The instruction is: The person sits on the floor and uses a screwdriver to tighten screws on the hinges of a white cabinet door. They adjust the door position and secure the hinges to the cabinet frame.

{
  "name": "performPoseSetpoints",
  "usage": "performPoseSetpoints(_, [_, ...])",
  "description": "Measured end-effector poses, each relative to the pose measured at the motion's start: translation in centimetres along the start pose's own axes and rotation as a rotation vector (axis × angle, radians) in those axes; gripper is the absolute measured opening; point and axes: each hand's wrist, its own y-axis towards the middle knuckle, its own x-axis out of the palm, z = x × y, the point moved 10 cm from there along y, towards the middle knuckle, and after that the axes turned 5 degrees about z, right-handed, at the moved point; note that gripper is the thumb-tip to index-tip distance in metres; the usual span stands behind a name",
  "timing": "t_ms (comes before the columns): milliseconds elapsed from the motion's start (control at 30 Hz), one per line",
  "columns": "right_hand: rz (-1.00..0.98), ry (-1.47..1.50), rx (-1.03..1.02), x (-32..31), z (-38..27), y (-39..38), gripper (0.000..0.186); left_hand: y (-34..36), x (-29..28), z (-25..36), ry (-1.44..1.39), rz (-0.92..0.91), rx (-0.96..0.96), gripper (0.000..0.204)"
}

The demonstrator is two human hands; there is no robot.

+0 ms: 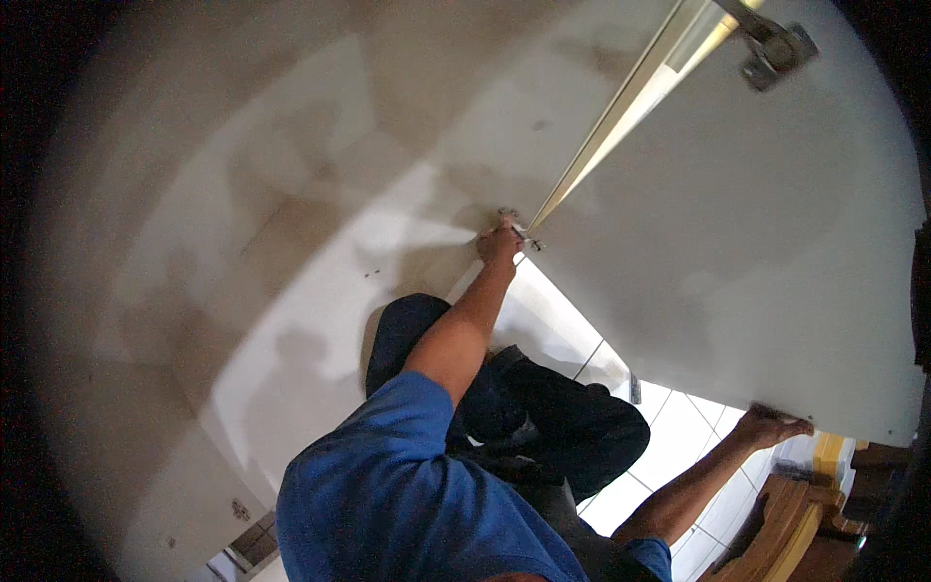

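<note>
One large, flat, off-white panel [708, 262] has white, dark-jointed floor tiles [669, 432] showing past its lower edge. The right hand [771, 427] grips that edge near the panel's lower right corner. The left hand [498, 242] is at the panel's left corner, beside a small metal fitting [536, 245]; I cannot tell its grip. A grey metal hinge [779, 56] sits at the panel's upper end.

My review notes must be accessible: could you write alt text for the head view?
The person's right hand holds the lower edge of a large white panel, while the left hand is at a small metal fitting beside a bright gap. White floor tiles show below.
</note>
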Motion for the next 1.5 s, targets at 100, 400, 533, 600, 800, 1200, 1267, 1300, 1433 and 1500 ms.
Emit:
performPoseSetpoints(100, [-0.294,0.314,0.208,1.0,-1.2,-0.4,0.058,-0.5,-2.7,-2.1,-0.101,-0.072,-0.072,0.031])
performPoseSetpoints(400, [-0.065,-0.619,-0.199,1.5,-1.6,-0.5,0.061,-0.3,-0.5,-0.9,-0.138,-0.060,-0.018,0.028])
performPoseSetpoints(533, [-0.077,-0.674,-0.208,3.3,-0.3,-0.3,0.058,0.2,0.6,-0.8,-0.117,-0.031,-0.064,0.028])
performPoseSetpoints(600, [-0.100,-0.594,-0.220,3.8,-0.3,-0.3,0.058,0.9,0.9,-0.9,-0.101,-0.021,-0.084,0.027])
performPoseSetpoints(800, [-0.115,-0.677,-0.304,4.1,-2.3,-2.1,0.062,1.9,-0.2,-1.0,-0.069,0.005,-0.064,0.028])
performPoseSetpoints(1200, [-0.100,-0.652,-0.322,6.6,-2.0,-3.8,0.052,2.9,0.1,-0.6,0.127,0.004,-0.042,0.034])
performPoseSetpoints(1267, [-0.083,-0.637,-0.332,7.2,-2.2,-4.3,0.051,3.0,0.1,-0.4,0.196,0.000,-0.031,0.035])
performPoseSetpoints(1300, [-0.068,-0.629,-0.332,7.4,-2.1,-4.6,0.050,3.0,0.3,-0.4,0.151,-0.013,-0.047,0.035])
performPoseSetpoints(1433, [-0.016,-0.627,-0.315,8.1,-1.8,-5.0,0.049,2.9,0.9,-0.1,0.081,-0.088,-0.078,0.031])
performPoseSetpoints(1500, [-0.025,-0.641,-0.326,8.3,-1.8,-5.0,0.049,2.9,1.3,-0.1,0.096,-0.132,-0.098,0.028])
